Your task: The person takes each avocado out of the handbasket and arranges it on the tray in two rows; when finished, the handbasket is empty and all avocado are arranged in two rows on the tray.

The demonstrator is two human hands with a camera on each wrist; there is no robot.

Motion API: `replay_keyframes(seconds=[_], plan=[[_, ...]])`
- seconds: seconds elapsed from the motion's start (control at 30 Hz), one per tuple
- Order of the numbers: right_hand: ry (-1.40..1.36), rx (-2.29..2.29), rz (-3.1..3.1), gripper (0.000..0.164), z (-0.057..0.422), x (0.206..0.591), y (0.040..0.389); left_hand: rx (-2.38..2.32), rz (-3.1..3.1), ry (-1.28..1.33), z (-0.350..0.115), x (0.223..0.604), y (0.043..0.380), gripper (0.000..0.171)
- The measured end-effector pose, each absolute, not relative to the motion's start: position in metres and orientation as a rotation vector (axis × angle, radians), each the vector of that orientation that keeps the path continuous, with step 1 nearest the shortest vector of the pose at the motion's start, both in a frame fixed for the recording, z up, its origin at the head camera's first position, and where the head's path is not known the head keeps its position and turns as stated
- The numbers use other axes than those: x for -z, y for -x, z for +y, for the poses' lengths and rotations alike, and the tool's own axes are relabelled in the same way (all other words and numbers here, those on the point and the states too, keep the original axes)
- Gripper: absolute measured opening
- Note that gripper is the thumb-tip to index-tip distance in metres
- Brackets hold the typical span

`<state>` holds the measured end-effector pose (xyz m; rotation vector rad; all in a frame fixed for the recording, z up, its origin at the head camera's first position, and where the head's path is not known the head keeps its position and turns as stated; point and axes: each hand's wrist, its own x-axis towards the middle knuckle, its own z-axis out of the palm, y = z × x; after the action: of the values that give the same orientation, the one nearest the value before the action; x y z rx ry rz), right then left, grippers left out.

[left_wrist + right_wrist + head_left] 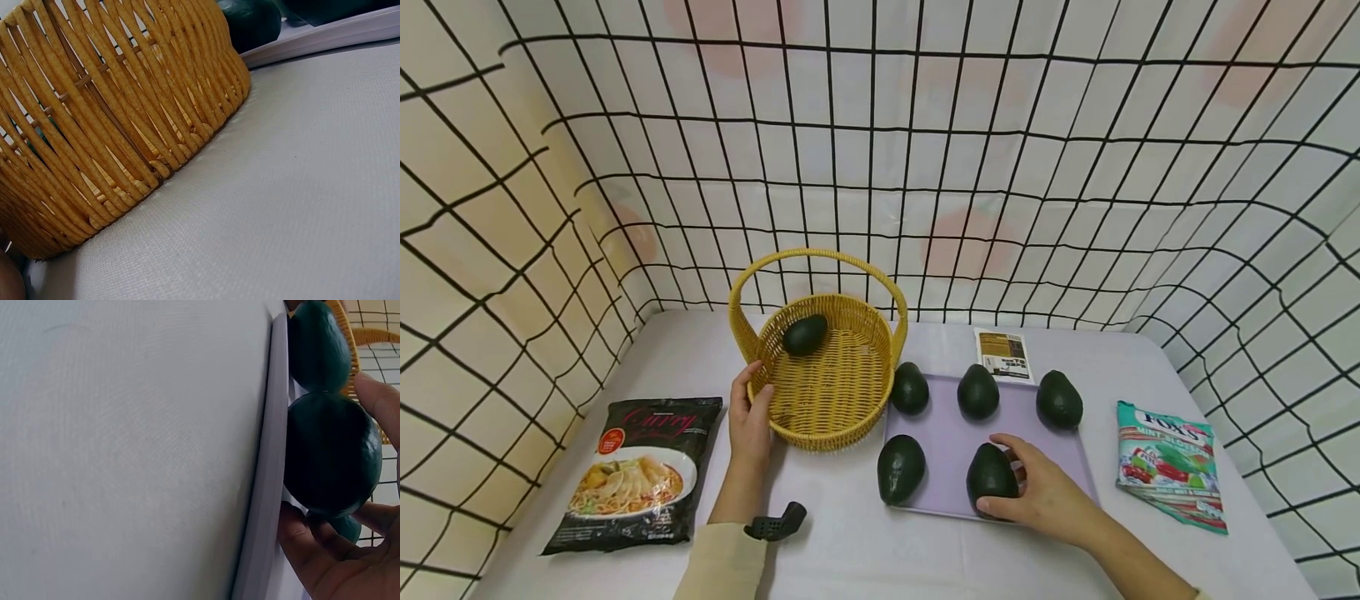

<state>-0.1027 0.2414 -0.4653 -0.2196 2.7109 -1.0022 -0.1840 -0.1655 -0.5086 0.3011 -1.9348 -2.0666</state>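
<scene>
My left hand (751, 425) holds the left rim of a yellow wicker basket (827, 437) with a tall arched handle. One dark green avocado (806, 335) lies inside it, against the left wall. Over at the front of a pale purple tray (940, 442), my right hand (1045, 492) has its thumb and fingers curled round an avocado (990, 477). In the right wrist view this avocado (331, 453) sits between thumb and fingers, near the tray edge. Several more avocados stay on the tray, among them a front left avocado (901, 470) and a back right avocado (1059, 400).
A black noodle packet (632, 475) lies at the left. A teal mint candy bag (1172, 467) lies right of the tray, and a small brown and white packet (1003, 354) behind it. Black wire grid (917, 129) surrounds the back and sides of the white table.
</scene>
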Motion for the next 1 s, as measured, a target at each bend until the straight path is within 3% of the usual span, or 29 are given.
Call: replay_keyframes(seconds=[0.57,1.0], plan=[[0.291,0.938,2.781,0.092,0.245,0.453,0.106,2.075,-1.922,-0.3,-0.165,0.509,0.184,0.045],[0.419,0.864,2.923,0.083,0.211,0.411,0.122,2.078,-1.906,-0.287,-0.163,0.506,0.182,0.045]])
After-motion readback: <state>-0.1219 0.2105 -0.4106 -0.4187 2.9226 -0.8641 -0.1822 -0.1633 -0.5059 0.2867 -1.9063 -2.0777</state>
